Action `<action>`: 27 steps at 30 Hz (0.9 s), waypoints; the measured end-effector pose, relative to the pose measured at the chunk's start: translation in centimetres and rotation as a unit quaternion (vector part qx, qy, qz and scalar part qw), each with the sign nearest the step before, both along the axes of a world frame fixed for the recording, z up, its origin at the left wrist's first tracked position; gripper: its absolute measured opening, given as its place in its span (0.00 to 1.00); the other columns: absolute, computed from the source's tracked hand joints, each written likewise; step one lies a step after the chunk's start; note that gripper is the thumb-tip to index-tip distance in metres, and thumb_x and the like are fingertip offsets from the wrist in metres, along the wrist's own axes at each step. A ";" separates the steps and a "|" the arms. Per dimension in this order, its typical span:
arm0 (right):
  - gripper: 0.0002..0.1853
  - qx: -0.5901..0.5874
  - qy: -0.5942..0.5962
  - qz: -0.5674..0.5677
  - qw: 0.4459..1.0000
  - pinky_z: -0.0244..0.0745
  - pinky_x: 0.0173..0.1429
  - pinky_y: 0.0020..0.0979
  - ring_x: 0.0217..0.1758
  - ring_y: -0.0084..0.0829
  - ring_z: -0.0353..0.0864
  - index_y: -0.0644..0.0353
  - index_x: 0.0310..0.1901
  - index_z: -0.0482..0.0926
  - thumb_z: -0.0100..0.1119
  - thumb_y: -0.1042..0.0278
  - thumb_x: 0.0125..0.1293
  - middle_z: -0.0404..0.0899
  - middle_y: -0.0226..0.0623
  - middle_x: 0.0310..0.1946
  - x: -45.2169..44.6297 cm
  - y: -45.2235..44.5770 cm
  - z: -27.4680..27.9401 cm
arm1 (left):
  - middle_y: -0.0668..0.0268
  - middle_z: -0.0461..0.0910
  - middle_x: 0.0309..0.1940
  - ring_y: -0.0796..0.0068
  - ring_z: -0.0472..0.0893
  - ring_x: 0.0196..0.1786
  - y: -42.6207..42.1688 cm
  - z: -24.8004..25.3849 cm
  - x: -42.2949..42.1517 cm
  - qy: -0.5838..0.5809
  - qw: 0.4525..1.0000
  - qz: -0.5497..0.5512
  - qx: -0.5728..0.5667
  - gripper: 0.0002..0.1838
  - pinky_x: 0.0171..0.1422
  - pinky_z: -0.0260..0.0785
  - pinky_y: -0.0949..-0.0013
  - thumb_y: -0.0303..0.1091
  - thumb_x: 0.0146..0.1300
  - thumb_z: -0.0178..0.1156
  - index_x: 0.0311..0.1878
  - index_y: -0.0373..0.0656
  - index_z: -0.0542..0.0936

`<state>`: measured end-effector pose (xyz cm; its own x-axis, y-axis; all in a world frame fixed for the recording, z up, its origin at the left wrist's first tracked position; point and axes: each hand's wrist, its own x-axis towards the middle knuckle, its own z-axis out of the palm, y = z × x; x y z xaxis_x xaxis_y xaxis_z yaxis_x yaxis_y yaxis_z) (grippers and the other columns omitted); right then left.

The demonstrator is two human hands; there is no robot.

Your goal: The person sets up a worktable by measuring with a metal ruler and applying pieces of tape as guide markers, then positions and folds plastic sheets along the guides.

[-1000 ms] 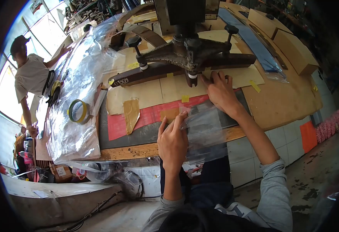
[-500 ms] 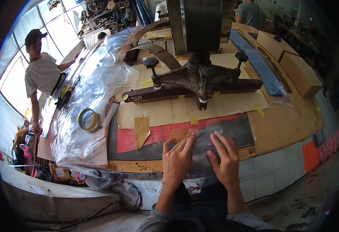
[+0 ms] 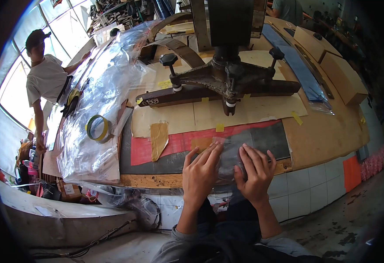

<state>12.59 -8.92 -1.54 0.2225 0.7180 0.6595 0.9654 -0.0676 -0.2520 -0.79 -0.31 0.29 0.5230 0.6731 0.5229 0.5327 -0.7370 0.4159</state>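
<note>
Clear plastic film (image 3: 230, 160) lies over the front edge of the black mat (image 3: 266, 139). My left hand (image 3: 200, 173) rests at the film's left side, fingers stretched forward near a brown patch (image 3: 201, 143). Spread on the film's right part is my right hand (image 3: 255, 175), its fingers apart. A red strip (image 3: 141, 151) runs across the mat, with a brown paper piece (image 3: 158, 141) on it. Beyond, a dark metal bar (image 3: 262, 90) of the press sits over cream sheets (image 3: 179, 118).
A roll of yellow tape (image 3: 98, 128) rests on crumpled plastic sheeting (image 3: 91, 151) at the left. A person (image 3: 45, 81) stands beyond it; another (image 3: 287, 11) is at the back. Cardboard boxes (image 3: 342, 79) and a blue strip (image 3: 295, 65) lie right.
My right hand has come back from beside the press bar to the front edge, next to my left hand. The film now lies flatter under the hands. The view has shifted.
</note>
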 end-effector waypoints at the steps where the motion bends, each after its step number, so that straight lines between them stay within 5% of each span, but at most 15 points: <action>1: 0.21 -0.001 0.000 0.000 1.000 0.55 0.66 0.47 0.54 0.32 0.77 0.60 0.51 0.80 0.54 0.56 0.62 0.78 0.32 0.52 0.0 0.0 0.0 | 0.66 0.82 0.48 0.69 0.81 0.52 0.0 0.0 0.0 0.000 1.000 0.000 0.001 0.21 0.63 0.64 0.61 0.24 0.55 0.57 0.54 0.47 0.77; 27: 0.20 -0.004 -0.001 -0.001 1.000 0.54 0.67 0.48 0.53 0.31 0.77 0.59 0.49 0.82 0.56 0.56 0.60 0.79 0.31 0.52 0.1 0.0 -0.2 | 0.67 0.82 0.49 0.70 0.79 0.57 -0.2 -0.1 0.2 -0.002 1.000 0.023 0.011 0.18 0.64 0.66 0.62 0.23 0.54 0.58 0.50 0.46 0.80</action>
